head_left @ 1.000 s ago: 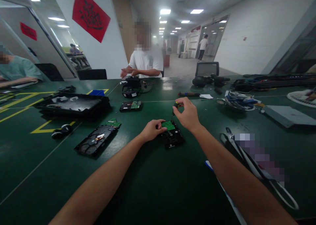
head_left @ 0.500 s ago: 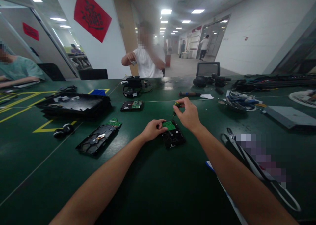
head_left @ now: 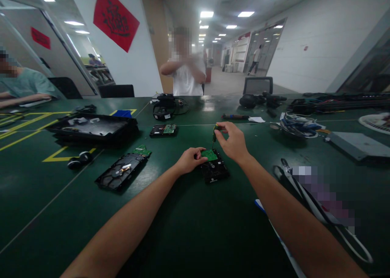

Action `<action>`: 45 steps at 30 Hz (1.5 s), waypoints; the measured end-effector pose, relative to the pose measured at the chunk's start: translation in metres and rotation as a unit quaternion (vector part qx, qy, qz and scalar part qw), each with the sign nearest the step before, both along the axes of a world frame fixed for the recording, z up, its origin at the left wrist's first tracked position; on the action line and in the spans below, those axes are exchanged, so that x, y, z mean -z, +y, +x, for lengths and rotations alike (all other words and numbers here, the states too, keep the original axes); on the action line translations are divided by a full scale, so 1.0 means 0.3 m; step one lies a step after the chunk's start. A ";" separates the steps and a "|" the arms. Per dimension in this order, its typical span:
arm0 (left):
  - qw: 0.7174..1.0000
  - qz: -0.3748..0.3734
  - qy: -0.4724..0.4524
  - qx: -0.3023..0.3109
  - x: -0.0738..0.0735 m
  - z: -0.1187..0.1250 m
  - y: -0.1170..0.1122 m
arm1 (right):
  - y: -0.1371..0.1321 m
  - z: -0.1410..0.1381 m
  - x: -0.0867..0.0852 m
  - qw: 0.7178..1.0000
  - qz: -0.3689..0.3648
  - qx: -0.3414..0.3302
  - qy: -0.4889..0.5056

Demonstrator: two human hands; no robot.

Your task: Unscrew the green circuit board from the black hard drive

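Note:
A black hard drive (head_left: 215,173) lies on the green table in front of me, with a green circuit board (head_left: 209,155) at its far end. My left hand (head_left: 191,160) is closed on the drive's left edge, its thumb by the board. In my right hand (head_left: 232,142) a small yellow-and-black screwdriver (head_left: 215,133) is pinched upright by the handle. Its thin shaft points down at the far edge of the board; whether the tip sits in a screw is too small to tell.
To the left lie another opened hard drive (head_left: 123,170), a smaller drive (head_left: 163,130) and a stacked black tray (head_left: 91,127). On the right are bundled cables (head_left: 298,125), a grey metal box (head_left: 359,144) and a lanyard (head_left: 304,196). Across the table is a person in a white shirt (head_left: 185,81).
My hands stay almost in place; the screwdriver handle has shifted slightly in my right fingers. The person opposite has moved their arms in front of their chest.

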State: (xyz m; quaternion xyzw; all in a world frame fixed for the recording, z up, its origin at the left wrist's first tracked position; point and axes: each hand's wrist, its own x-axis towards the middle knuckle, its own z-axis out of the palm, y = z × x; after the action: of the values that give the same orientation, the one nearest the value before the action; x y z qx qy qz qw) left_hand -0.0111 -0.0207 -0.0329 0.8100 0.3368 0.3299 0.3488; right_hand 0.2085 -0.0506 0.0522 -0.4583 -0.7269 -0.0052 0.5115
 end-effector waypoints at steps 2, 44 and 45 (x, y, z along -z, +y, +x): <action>1.000 -0.001 0.002 -0.001 -0.005 0.001 -0.003 | 0.000 0.003 -0.001 1.000 0.007 0.008 -0.006; 1.000 0.001 0.003 0.002 0.003 -0.004 0.002 | 0.004 0.008 -0.001 0.999 -0.013 0.027 0.041; 1.000 0.000 0.001 0.002 0.003 -0.004 0.002 | 0.004 0.008 -0.001 0.999 -0.016 0.025 0.043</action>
State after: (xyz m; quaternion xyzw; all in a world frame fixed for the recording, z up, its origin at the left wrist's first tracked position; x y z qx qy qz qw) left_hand -0.0122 -0.0200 -0.0340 0.8111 0.3354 0.3283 0.3491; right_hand 0.2108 -0.0495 0.0525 -0.4840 -0.6925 0.0132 0.5347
